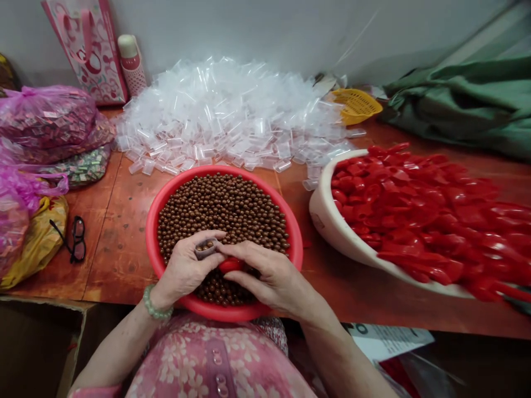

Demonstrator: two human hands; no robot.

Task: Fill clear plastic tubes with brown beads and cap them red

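Observation:
Over a red basin (152,232) full of small brown balls (219,204), both hands meet near the front. My left hand (186,268), a green bead bracelet on its wrist, is closed around a small clear plastic container (206,249) with a few brown balls inside. My right hand (265,271) is closed on a shiny red plastic piece (231,265), partly hidden by its fingers. Its fingertips touch the open end of the clear container. The red piece looks like those heaped at the right.
A white basin (332,226) heaped with red plastic pieces (415,204) stands right. Behind lies a pile of clear containers (232,110) beside a yellow scoop (357,105). Glasses (78,239) and filled plastic bags (50,121) are left, a bottle (133,66) and gift bag (89,50) farther back.

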